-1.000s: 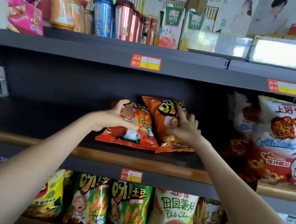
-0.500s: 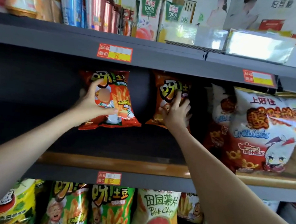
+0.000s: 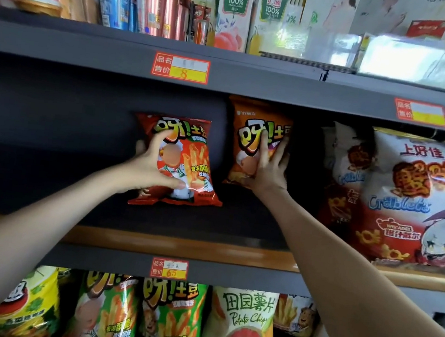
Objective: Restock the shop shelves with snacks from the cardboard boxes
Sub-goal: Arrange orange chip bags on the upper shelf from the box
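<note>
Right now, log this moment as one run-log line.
left hand: grips red foil snack bag, upright | right hand: presses orange foil snack bag, upright | stage: placing on dark grey shelf

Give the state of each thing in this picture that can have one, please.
Red foil bag of potato sticks, upright, gripped by the left hand.
Orange foil bag of potato sticks, upright, pressed on its front by the right hand, fingers straight.
Large white Crablets bag, upright on the same dark shelf.
Two green-topped juice cartons, upright on the top shelf, closed.
</note>
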A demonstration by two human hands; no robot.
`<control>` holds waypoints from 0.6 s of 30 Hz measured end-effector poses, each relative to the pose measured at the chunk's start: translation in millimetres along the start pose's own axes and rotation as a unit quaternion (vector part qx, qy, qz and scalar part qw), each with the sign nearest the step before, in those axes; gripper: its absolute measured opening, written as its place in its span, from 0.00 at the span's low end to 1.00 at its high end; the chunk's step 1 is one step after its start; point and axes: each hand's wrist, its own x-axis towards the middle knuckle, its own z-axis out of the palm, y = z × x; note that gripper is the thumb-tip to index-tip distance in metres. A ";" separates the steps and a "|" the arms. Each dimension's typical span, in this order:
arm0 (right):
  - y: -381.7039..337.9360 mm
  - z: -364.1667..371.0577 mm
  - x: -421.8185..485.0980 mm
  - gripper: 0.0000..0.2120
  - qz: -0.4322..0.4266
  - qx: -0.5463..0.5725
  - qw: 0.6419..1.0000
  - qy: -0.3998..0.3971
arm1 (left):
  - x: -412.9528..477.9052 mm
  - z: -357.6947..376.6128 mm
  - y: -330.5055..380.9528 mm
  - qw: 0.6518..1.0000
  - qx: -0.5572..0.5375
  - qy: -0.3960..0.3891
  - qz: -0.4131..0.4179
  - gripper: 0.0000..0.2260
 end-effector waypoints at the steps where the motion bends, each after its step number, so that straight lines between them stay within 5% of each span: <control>1: -1.3 -0.6 -0.5 0.60 0.004 -0.007 1.000 0.002 | -2.2 -0.2 0.7 1.000 -0.004 0.010 0.011 0.48; 5: 1.9 -12.3 -1.6 0.61 0.019 0.010 0.999 -0.040 | -10.6 -4.7 6.0 0.998 -0.020 0.040 0.038 0.48; 8: 0.1 -27.9 -6.2 0.53 0.017 0.095 0.994 -0.058 | -14.9 -2.7 19.9 0.996 -0.029 0.044 0.068 0.48; 10: -1.5 -42.6 -22.9 0.42 -0.026 0.274 0.958 -0.073 | -15.7 6.0 31.6 0.996 -0.026 0.012 0.088 0.47; 12: 0.3 -55.9 -47.1 0.37 -0.073 0.442 0.887 -0.111 | -15.0 18.4 41.3 0.994 -0.026 -0.032 0.096 0.45; 15: 6.8 -60.0 -65.7 0.48 -0.162 0.374 0.898 -0.166 | -12.6 40.2 56.5 0.988 -0.027 -0.083 0.125 0.44; 18: 19.1 -51.4 -63.9 0.59 -0.151 0.322 0.923 -0.144 | -8.3 61.8 69.7 0.985 -0.025 -0.099 0.142 0.43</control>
